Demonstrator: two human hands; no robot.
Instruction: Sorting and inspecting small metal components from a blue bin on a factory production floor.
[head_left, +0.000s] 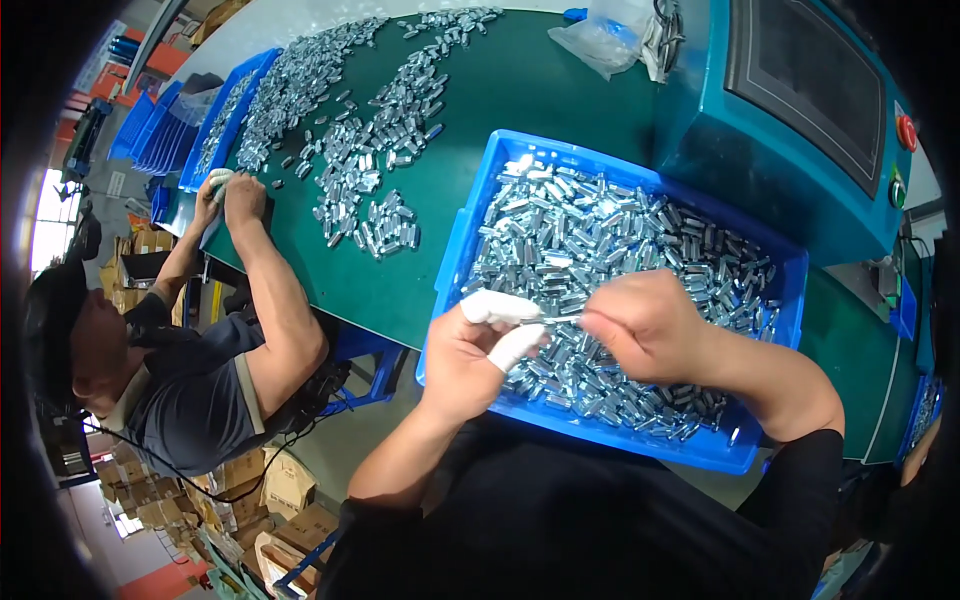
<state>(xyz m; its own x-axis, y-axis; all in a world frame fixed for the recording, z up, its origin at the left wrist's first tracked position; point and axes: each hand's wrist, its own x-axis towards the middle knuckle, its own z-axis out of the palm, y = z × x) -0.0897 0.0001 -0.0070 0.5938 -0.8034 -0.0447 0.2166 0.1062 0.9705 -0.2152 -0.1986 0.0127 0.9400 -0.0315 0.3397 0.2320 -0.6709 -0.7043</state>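
My left hand (462, 362), with white coverings on its thumb and forefinger, pinches a small shiny metal part (546, 320) above a blue bin (462, 262). Facing it, my right hand (650, 328) is closed, with thumb and fingers pressed together at the other end of a thin metallic piece (570, 318). Whether that piece is separate from the part, I cannot tell; the right fingers hide its end. Beneath both hands the bin holds a heap of small silvery hex-shaped metal parts (580, 240).
Loose metal parts (375, 150) lie in piles on the green tabletop (480, 100). A teal machine (690, 130) with a dark screen and red button stands behind the bin. At left, a co-worker (200, 400) works beside another blue bin (262, 62). Cardboard boxes (300, 530) stand below.
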